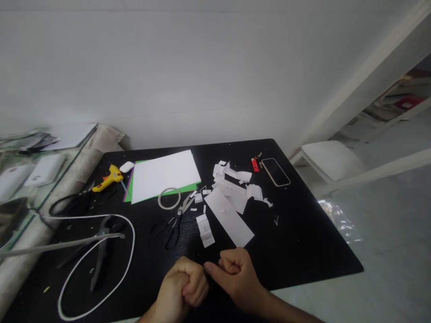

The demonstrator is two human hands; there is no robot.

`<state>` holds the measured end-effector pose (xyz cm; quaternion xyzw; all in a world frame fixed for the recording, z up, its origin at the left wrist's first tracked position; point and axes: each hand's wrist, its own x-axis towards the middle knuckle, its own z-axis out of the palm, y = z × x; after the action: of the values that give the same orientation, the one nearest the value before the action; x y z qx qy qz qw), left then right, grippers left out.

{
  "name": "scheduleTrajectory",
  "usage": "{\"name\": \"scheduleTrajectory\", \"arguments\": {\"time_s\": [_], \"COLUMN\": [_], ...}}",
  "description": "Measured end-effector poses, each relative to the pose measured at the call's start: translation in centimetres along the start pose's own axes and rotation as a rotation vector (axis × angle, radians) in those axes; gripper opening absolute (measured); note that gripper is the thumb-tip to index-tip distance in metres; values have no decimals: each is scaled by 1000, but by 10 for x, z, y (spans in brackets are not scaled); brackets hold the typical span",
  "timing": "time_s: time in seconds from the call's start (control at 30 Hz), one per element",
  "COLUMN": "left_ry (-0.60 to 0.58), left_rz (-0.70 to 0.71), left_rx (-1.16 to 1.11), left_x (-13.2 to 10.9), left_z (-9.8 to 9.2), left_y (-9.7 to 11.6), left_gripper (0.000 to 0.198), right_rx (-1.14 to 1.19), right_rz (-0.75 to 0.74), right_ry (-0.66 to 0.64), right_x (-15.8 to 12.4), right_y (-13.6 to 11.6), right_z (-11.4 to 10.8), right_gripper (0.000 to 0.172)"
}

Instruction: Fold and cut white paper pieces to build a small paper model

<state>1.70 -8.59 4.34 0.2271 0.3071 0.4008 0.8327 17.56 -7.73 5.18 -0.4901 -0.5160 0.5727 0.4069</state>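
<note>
My left hand [183,287] and my right hand [235,273] are both curled into loose fists at the near edge of the black table [303,242], knuckles almost touching. The right thumb points toward the left fist. What the fingers pinch, if anything, is hidden. Just beyond them lie a long white paper strip [229,217] and a small folded white paper piece [205,229]. Black-handled scissors [177,220] lie to the left of the strips, next to a roll of tape [169,198].
White sheets over green paper [164,175] lie at the back, with a yellow glue gun [109,178] to their left. A phone [276,172] and a red lighter [255,164] sit at the back right. White cable [129,251] and pliers [101,251] lie left. Paper scraps [235,179] are scattered.
</note>
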Motion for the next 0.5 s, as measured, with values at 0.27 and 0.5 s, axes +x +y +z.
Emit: {"name": "scheduleTrajectory", "arguments": {"time_s": [0.27,0.5], "left_ry": [-125,-70], "left_rz": [-2,-53], "left_rx": [-37,62], "left_x": [2,2], "left_z": [-3,-5], "left_y": [-10,-9], "left_gripper": [26,15], "right_rx": [85,225], "right_rz": [136,232], "right_ry": [-52,-193], "right_x": [-5,2], "right_y": [4,5], "right_z": [4,-9], "right_gripper": [54,40]}}
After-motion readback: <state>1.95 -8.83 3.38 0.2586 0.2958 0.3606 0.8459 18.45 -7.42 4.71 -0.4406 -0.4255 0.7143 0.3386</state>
